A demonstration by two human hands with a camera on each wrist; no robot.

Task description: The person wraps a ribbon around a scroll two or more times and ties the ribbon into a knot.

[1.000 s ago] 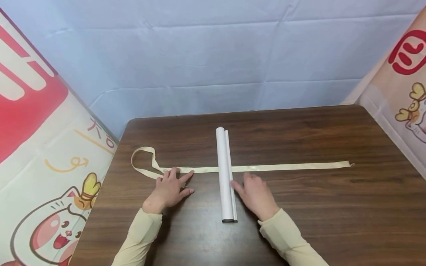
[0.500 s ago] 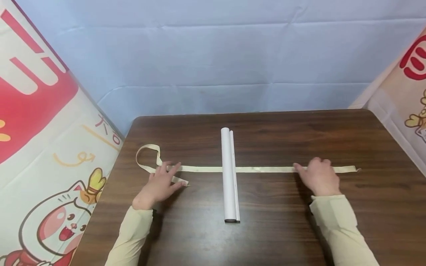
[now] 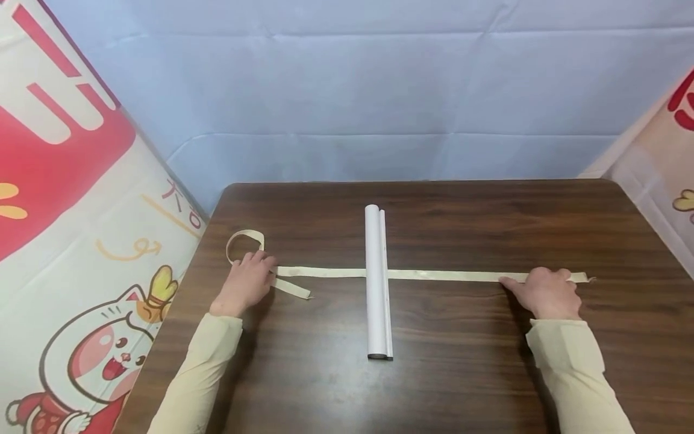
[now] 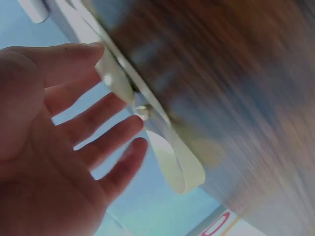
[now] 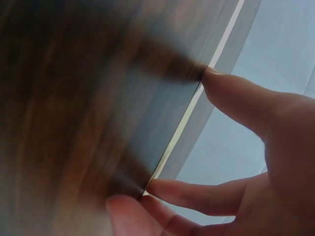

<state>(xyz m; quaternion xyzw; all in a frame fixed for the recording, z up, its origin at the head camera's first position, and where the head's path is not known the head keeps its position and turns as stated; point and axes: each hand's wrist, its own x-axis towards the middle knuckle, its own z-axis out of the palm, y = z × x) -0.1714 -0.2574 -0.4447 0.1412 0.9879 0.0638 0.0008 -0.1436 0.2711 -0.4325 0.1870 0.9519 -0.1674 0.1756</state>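
A long cream ribbon (image 3: 444, 275) stretches flat across the brown table and passes beneath a white roll (image 3: 375, 283), which has a thin rod along its right side. At its left, the ribbon curls into a standing loop (image 3: 238, 238), and a short tail (image 3: 293, 289) slants forward. My left hand (image 3: 246, 282) lies over the ribbon beside that loop; in the left wrist view its thumb and loosely bent fingers (image 4: 115, 147) touch the ribbon. Near the ribbon's right end, my right hand (image 3: 547, 292) rests on it, thumb (image 5: 231, 91) and fingers spread apart along the strip.
The wooden table (image 3: 461, 374) has rounded far corners. A pale blue cloth (image 3: 358, 90) hangs behind it. Printed cartoon panels stand at both sides, the left one (image 3: 92, 337) close to the table's edge.
My right hand has moved from beside the roll out to the ribbon's right end. The left hand has shifted slightly left, uncovering the short tail. The roll stays put on the table.
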